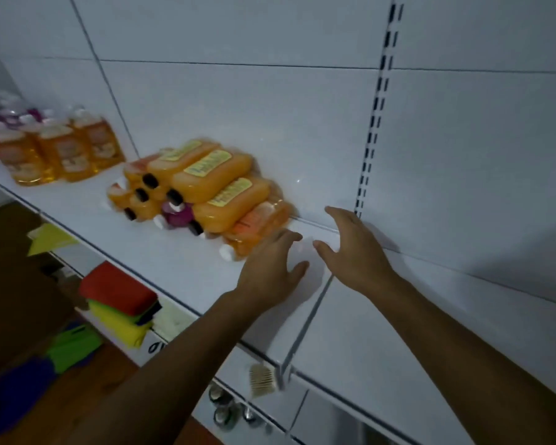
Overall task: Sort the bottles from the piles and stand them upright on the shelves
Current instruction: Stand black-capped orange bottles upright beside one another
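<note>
Both hands, left hand (270,268) and right hand (353,248), hover spread and empty over the shelf (174,261); just left, the pile of orange bottles (203,187) lies flat, caps toward the shelf's front edge.

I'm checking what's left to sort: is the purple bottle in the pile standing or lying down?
Lying down. The purple bottle rests on its side among the orange bottles, its white cap pointing toward the shelf edge.

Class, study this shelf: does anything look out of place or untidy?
Yes. The pile of orange bottles lies on its side instead of standing, and one purple bottle is mixed into it. The orange bottles further left stand upright.
</note>
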A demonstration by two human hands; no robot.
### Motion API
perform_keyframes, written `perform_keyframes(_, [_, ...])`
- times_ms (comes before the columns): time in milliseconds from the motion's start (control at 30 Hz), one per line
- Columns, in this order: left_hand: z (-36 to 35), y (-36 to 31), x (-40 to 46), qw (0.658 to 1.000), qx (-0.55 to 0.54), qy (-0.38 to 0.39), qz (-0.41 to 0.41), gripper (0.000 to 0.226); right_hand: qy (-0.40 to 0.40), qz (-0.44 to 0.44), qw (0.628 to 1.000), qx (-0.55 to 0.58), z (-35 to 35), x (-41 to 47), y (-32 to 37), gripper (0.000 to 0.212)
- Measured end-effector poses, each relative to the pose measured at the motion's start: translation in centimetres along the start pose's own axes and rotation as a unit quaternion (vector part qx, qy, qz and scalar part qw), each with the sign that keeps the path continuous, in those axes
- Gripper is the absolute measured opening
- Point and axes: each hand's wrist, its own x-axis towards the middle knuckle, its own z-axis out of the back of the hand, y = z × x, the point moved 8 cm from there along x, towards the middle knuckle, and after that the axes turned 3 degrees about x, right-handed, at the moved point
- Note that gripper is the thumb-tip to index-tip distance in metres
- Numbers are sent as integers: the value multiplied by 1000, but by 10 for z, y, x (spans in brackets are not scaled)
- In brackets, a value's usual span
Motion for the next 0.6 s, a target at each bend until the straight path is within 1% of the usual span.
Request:
perform_keyframes(67, [21,28,-7,999,25,-21,9,47,20,0,1000,6,-28,13,15,62])
perform_keyframes(100, [29,38,-9,999,31,-29,2,45,26,3,1000,9,-40,18,21,62])
perform_keyframes(167, [44,48,-12,998,17,-52,-38,37,40,3,999,19,-57,29,30,64])
perform_keyframes(233, [59,52,-15,991,-8,-90,-94,27,42,-6,999,28,-68,38,36,62])
perform_keyframes(300, [72,61,-16,983,-23,-123,-133,24,26,-11,999,28,-74,47,45,58])
perform_keyframes(367, [89,75,-15,975,-24,-161,-150,21,5,-6,1000,28,-76,57,58,52])
perform_keyframes(433, [109,91,-11,966,-12,-208,-152,22,-9,-4,999,36,-77,66,73,48])
perform_keyframes(500, [129,107,-5,960,6,-243,-138,28,-16,-24,999,40,-80,78,84,47])
perform_keyframes(567, [143,124,5,961,22,-254,-107,35,-25,-33,998,36,-82,89,96,45])
perform_keyframes(600, [148,133,9,965,28,-246,-85,39,-26,-27,999,33,-84,95,103,44])
